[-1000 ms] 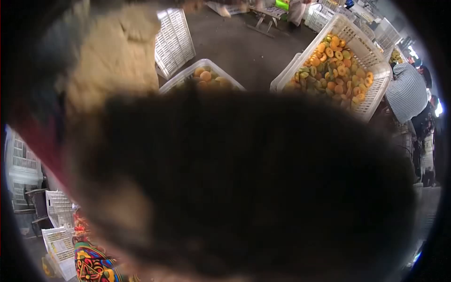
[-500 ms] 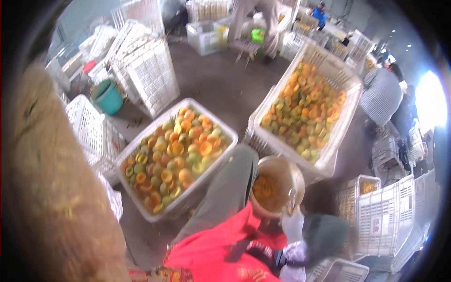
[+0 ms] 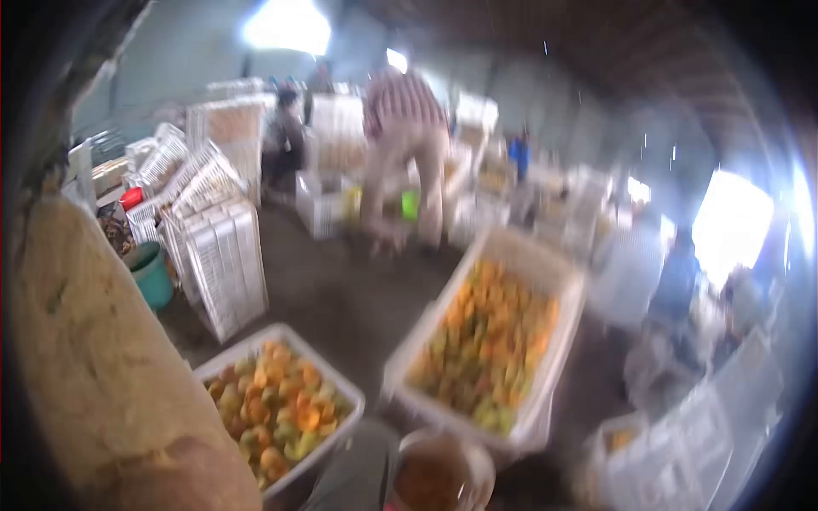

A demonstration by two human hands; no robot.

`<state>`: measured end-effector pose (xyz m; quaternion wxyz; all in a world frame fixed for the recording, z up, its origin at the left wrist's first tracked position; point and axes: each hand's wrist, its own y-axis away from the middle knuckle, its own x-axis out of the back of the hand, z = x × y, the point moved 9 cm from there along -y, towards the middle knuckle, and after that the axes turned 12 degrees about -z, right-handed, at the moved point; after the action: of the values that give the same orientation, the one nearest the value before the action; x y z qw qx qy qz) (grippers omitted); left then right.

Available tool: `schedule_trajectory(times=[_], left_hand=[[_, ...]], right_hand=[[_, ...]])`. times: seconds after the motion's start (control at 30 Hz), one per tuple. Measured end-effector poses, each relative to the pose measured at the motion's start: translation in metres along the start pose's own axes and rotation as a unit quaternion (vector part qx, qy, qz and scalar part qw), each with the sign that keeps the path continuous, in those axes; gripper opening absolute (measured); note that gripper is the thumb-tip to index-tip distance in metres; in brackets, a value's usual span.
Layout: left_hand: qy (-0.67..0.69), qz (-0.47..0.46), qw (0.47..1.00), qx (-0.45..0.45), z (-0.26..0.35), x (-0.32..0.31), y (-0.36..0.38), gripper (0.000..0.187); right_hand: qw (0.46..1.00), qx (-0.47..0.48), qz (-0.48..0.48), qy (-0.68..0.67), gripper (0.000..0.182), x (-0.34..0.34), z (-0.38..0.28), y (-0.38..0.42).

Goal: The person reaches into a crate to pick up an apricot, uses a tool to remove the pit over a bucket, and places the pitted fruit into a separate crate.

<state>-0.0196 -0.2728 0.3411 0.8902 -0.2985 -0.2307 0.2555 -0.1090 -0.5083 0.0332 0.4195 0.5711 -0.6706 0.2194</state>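
Neither of my hands shows in this view now. At the bottom edge, a pale bucket [image 3: 483, 471] stands beside my grey trouser leg [image 3: 354, 473], with blurred orange-brown contents inside. Left of my leg, a white crate [image 3: 345, 383] is filled with orange and green fruit [image 3: 273, 396] that look like apricots, many of them halved. A second, larger white crate [image 3: 569, 298] holds more of the same fruit [image 3: 490, 341], to the right and farther ahead.
A thick tan post-like shape [image 3: 111, 366] fills the left side, close by. Stacked white crates [image 3: 226, 264] and a teal bucket [image 3: 151, 277] stand beyond it. A bending person [image 3: 405, 128] works ahead; more crates [image 3: 682, 456] stand at the right.
My view has tipped upward, so the crates and bucket sit lower in the picture. My gloved right hand, earlier at the bucket's rim, has dropped out of sight.
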Motion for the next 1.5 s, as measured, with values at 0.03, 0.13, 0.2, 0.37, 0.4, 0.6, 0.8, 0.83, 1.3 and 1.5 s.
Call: schedule_trajectory(times=[0.03,0.13,0.2,0.37,0.4,0.6,0.8,0.83,1.3,1.5], left_hand=[[-0.017,-0.005,1.000,-0.011,0.003,0.000,-0.004,0.060],[-0.067,-0.001,0.994,-0.080,0.027,0.005,-0.014,0.060],[-0.094,0.013,0.989,-0.115,0.044,0.014,-0.018,0.061],[-0.224,0.075,0.964,-0.124,0.078,0.038,0.001,0.061],[-0.255,0.090,0.958,-0.095,0.072,0.040,0.010,0.061],[-0.484,0.035,0.785,0.385,-0.047,0.057,0.164,0.049],[-0.493,-0.030,0.663,0.563,-0.101,0.010,0.384,0.060],[-0.501,-0.078,0.635,0.583,-0.108,-0.001,0.406,0.059],[-0.530,-0.072,0.607,0.588,-0.109,0.002,0.389,0.067],[-0.413,-0.085,0.600,0.680,-0.132,-0.002,0.409,0.050]], right_hand=[[0.999,0.024,0.032,0.021,0.030,-0.009,0.010,-0.005],[0.997,-0.077,0.019,-0.001,0.027,0.000,0.024,-0.003],[0.998,-0.038,0.055,-0.011,0.022,-0.012,0.041,-0.004],[0.986,-0.087,0.036,-0.140,0.023,-0.005,0.048,-0.009],[0.983,-0.094,0.036,-0.152,0.024,-0.007,0.054,-0.005],[0.968,-0.044,0.057,-0.240,0.019,0.022,0.021,0.006],[0.976,0.012,0.071,-0.205,0.009,0.052,0.023,-0.015],[0.962,-0.038,0.050,-0.267,0.009,0.062,-0.001,-0.015],[0.971,0.148,0.178,-0.063,0.019,0.063,-0.017,-0.096],[0.997,0.025,0.026,-0.066,0.023,0.048,-0.010,-0.128]])
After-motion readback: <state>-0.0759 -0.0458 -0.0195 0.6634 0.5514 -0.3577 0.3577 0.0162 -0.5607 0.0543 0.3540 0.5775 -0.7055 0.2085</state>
